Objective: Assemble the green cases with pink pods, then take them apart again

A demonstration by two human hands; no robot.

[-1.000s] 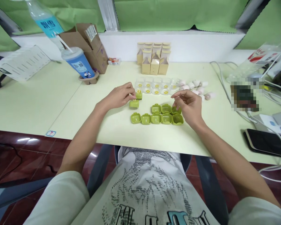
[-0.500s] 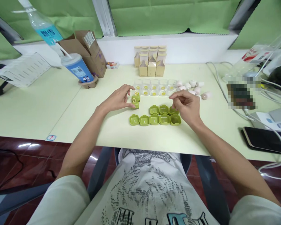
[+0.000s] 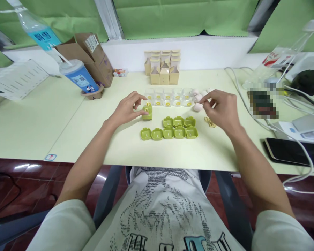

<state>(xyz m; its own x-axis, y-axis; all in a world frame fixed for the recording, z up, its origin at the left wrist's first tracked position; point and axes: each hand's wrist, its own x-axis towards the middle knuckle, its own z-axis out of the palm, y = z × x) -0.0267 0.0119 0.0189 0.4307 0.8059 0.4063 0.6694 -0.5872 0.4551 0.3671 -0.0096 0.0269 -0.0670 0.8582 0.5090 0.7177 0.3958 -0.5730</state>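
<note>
My left hand (image 3: 127,108) rests at the near side of the clear cups, thumb and index finger curved around two small green pieces with yellow loops on top (image 3: 147,113). The thumb touches the nearer one. My right hand (image 3: 223,108) hovers over the right part of the table, thumb and fingertips pinched together; what is between them cannot be made out. Its fingertips are close to several pale pink rounded pieces (image 3: 198,107). A small pile of yellow bits (image 3: 210,122) lies below that hand. Two rows of open green cups (image 3: 169,132) stand between the hands.
Clear cups with yellow marks (image 3: 167,97) stand in rows beyond the green ones. Small open cardboard boxes (image 3: 164,75) are behind them. A blue drink cup (image 3: 81,78), a bottle (image 3: 43,36) and a carton (image 3: 94,57) stand left; cables and a phone (image 3: 294,153) lie right.
My right hand has moved right and slightly away from the green cups, uncovering the yellow pile. My left hand stays at the two green pieces. The view has shifted slightly.
</note>
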